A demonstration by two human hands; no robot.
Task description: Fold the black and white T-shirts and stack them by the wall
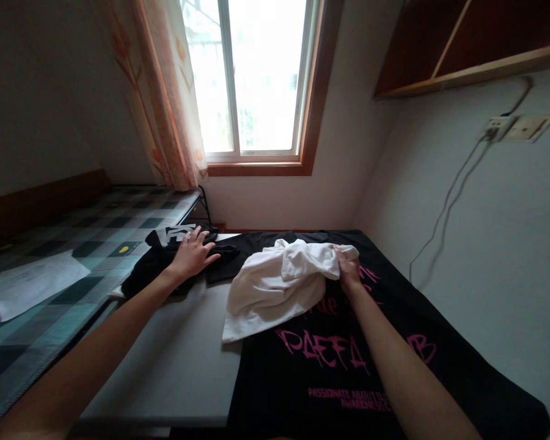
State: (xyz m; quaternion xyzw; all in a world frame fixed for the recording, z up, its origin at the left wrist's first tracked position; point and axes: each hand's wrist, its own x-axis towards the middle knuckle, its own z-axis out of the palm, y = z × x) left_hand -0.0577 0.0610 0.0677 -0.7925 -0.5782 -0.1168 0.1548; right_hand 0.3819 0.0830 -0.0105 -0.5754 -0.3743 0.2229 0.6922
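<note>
My right hand [348, 269] is closed on one end of a crumpled white cloth garment [275, 275], whose exact kind I cannot make out. The garment lies partly over a black T-shirt [266, 391] with pink lettering, spread flat on the table. My left hand [193, 253], fingers spread, rests on a bunched pile of black clothing [149, 272] with a pale print, at the table's far left. Part of that pile is hidden beneath the hand.
A white table [174, 360] carries the clothes. Left of it is a bed with a checked cover [41, 342] and papers [41, 284]. A window [266, 79] with a curtain [158, 91] stands ahead. On the right wall, a cord [444, 201] hangs from a socket [499, 128] below a cabinet [481, 43].
</note>
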